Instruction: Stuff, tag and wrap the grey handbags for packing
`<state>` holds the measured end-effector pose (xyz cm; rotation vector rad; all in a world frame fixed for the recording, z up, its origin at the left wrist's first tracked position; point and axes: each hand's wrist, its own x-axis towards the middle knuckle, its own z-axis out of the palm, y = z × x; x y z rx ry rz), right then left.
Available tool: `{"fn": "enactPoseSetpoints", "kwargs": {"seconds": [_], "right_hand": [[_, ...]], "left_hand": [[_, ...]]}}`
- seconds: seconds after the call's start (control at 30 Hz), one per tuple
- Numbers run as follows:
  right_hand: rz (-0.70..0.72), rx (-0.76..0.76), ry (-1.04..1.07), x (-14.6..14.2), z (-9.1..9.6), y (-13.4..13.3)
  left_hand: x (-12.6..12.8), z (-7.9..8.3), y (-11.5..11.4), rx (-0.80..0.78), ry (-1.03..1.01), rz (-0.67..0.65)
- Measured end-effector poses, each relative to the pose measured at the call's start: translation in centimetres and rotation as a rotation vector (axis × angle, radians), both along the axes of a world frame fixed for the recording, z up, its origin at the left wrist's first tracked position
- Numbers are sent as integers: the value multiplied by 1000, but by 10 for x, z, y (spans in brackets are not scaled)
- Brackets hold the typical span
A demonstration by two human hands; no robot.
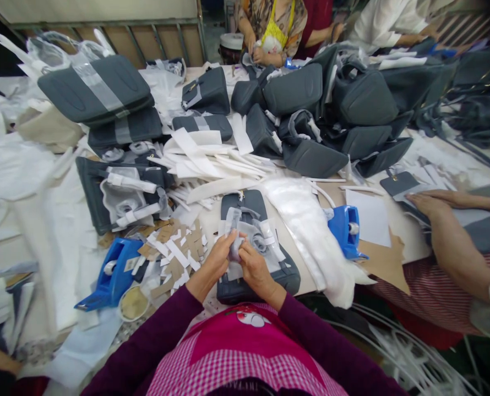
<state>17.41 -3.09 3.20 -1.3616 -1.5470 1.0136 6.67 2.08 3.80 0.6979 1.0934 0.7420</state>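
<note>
A dark grey handbag lies flat on the table right in front of me, partly wrapped in clear plastic and white foam. My left hand and my right hand meet over its middle. Both pinch a small piece of the clear wrapping between closed fingers. White foam strips lie just beyond the bag.
A blue tape dispenser sits at my left, another blue tape dispenser at my right. Piles of grey bags fill the far table. A co-worker's hand rests on a grey piece at right; other people work at the far end.
</note>
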Motion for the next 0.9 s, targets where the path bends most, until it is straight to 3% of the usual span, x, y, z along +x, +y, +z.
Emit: {"fn": "enactPoseSetpoints", "kwargs": {"seconds": [0.1,0.17,0.3,0.37,0.53,0.6,0.7,0.77,0.9], "right_hand": [[-79,-238,91,-2,-5,7],[-130,-296,155,-2,-9,10],[14,-10,42,4,-12,5],[63,-2,-13,7,-15,4],[-66,-378,29,-4,-25,6],[-86,-294,38,-9,-27,5],[-6,-38,10,-9,-28,3],[39,5,10,-7,-28,5],[-58,-347,199,-6,-28,17]], "left_hand": [[3,-1,0,174,182,75],[5,-1,0,167,193,85],[1,-3,7,-52,-44,-5],[0,-8,7,-40,-29,-5],[8,-19,-3,196,297,113],[9,-20,-2,126,250,147],[6,-21,7,-82,51,93],[4,-26,12,-120,6,64],[7,-35,13,32,174,127]]}}
